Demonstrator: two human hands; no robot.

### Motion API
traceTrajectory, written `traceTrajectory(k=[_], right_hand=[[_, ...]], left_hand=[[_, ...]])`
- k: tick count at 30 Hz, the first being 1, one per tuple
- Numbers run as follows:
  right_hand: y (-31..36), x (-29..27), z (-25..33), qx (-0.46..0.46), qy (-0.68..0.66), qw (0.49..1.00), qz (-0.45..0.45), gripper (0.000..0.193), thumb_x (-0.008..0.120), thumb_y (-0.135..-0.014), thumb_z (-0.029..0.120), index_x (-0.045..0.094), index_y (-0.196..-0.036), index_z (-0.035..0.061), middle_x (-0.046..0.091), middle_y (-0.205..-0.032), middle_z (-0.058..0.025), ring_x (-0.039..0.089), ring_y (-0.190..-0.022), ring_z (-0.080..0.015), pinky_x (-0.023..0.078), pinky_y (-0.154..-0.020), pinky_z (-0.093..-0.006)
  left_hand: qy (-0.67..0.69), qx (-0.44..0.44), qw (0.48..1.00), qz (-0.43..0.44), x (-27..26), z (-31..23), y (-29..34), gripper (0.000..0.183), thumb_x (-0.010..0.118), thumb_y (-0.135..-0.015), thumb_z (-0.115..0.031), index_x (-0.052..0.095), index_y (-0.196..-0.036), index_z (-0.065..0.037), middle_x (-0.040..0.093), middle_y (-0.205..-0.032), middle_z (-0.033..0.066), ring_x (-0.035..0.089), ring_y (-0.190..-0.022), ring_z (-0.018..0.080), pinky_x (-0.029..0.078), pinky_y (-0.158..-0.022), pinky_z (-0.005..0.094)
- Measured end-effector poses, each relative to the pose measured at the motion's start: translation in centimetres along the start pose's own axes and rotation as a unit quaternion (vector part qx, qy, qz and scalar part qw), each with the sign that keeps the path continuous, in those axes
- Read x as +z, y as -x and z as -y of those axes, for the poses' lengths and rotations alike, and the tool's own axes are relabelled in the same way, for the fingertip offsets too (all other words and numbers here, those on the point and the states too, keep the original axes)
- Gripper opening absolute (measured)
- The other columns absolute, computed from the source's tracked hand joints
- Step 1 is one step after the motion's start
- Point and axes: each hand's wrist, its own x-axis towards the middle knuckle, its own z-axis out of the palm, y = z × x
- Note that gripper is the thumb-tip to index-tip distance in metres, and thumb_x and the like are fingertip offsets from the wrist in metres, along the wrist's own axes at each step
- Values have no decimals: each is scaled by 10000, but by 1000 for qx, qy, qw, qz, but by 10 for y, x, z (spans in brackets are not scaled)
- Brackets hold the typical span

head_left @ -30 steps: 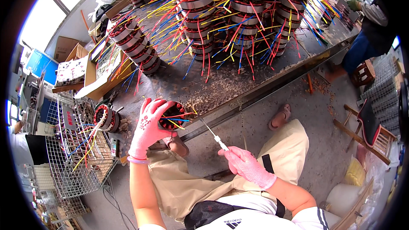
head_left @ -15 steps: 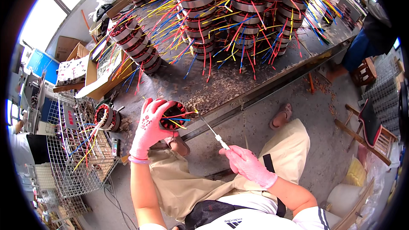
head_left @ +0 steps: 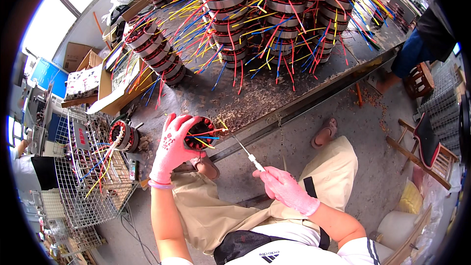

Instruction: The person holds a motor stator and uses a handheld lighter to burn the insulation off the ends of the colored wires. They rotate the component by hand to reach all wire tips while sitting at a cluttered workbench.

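We see left hand (head_left: 170, 149) clamped on wound stator (head_left: 200, 134) at tabletop (head_left: 255, 95) near edge. Right hand (head_left: 284, 189) closed on thin pick tool (head_left: 248, 153), tip near stator. We judge: stacked stators (head_left: 274, 14) done; this 1 in progress.

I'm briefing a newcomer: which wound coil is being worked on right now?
Start at the long workbench stacked with wired coils. At its near edge, the left hand holds one stator coil. Unlike the stacked ones, it is alone, with a thin tool pointing at it.
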Motion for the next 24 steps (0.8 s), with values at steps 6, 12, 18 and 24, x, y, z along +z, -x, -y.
traceTrajectory(k=[6, 12, 18, 24], right_hand=[[2, 0, 1, -12, 18, 1000, 3, 317, 432, -1026, 238, 600, -1138, -6, 449, -613, 25, 419, -520, -51, 347, -478, -233], [1, -1, 1, -16, 34, 999, 2, 319, 438, -1026, 250, 607, -1109, -9, 455, -610, 14, 425, -519, -60, 363, -488, -247], [3, -2, 1, -29, 38, 999, -5, 308, 449, -1021, 249, 608, -1093, -5, 469, -610, -3, 445, -520, -73, 377, -495, -260], [0, -1, -1, -26, 40, 999, -5, 298, 452, -1017, 246, 608, -1087, 2, 488, -619, -7, 458, -522, -81, 389, -502, -265]], left_hand=[[-4, 0, 1000, 1, 0, -2, -1, 871, 874, -465, -218, 554, -1266, -101, 561, -1216, 123, 497, -1192, 330, 256, -1137, 507], [-7, -15, 1000, 0, -1, -4, 0, 889, 877, -450, -227, 553, -1268, -98, 551, -1237, 122, 467, -1211, 361, 276, -1133, 495], [-4, -10, 1000, 4, 1, -3, -1, 903, 881, -442, -237, 551, -1269, -85, 549, -1248, 133, 459, -1223, 365, 273, -1134, 494], [-13, -3, 1000, 3, 3, -2, -1, 899, 874, -450, -242, 547, -1272, -84, 547, -1237, 132, 473, -1216, 344, 262, -1136, 497]])
